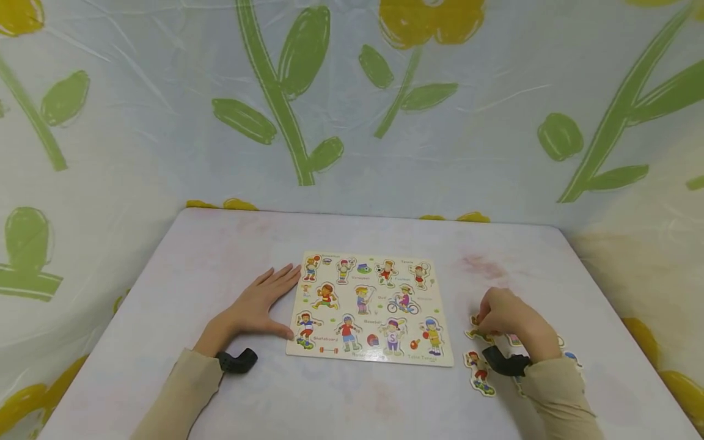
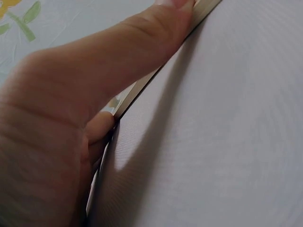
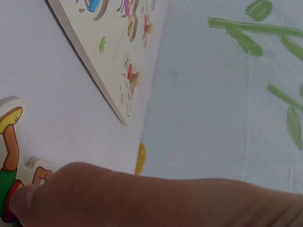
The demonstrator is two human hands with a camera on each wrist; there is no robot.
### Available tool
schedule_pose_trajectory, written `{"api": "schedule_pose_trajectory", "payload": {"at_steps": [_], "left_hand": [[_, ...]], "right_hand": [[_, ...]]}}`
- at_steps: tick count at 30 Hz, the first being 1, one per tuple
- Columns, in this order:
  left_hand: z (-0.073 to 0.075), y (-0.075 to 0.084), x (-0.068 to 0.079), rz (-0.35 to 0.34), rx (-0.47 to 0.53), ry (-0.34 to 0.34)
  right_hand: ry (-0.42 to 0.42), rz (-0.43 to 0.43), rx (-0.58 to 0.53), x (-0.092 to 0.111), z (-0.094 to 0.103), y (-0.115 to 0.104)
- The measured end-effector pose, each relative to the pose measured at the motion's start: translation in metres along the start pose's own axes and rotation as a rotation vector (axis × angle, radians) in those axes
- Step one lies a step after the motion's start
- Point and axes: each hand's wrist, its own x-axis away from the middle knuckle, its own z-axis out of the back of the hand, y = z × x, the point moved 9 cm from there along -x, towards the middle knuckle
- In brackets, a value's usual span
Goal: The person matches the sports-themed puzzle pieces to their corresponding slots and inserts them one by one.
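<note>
A pale wooden puzzle board (image 1: 341, 311) with cut-out pictures of children at sports lies on the table. Along its left edge rests my left hand (image 1: 258, 308), palm down with fingers and thumb spread; in the left wrist view the thumb (image 2: 128, 49) touches the board's side. To the right of the board, my right hand (image 1: 508, 318) has its fingers curled down and pinches a runner-shaped puzzle piece (image 3: 10, 151) with green shorts and a yellow shoe. The fingertips on its far side are hidden. Just below lies a skateboarder puzzle piece (image 1: 480, 373).
More loose puzzle pieces (image 1: 572, 357) lie around and under the right wrist, partly covered by it. A black wrist mount (image 1: 238, 360) sits on the left wrist. Behind the white table (image 1: 330, 403) hangs a curtain (image 1: 440, 171) printed with flowers.
</note>
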Motion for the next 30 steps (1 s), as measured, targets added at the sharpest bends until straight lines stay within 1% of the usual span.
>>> {"api": "schedule_pose_trajectory", "payload": {"at_steps": [5,13,18,25,30], "left_hand": [[-0.0021,-0.0015,0.0003,0.010,-0.010,-0.007],[0.0008,0.0014,0.0004,0.009,-0.010,-0.007],[0.0026,0.0020,-0.0001,0.006,-0.014,-0.001],[0.0008,0.0000,-0.0002,0.008,-0.016,-0.001],[0.0010,-0.0002,0.0004,0.007,-0.012,0.002]], "right_hand": [[0.001,-0.015,0.008,0.0002,-0.0023,-0.0007],[-0.008,-0.004,0.023,0.0002,-0.0045,-0.0033],[-0.005,0.018,0.033,-0.0006,-0.0019,-0.0037],[-0.020,-0.008,0.027,-0.0009,-0.0024,-0.0020],[0.017,-0.002,0.033,-0.0017,0.0005,-0.0043]]}}
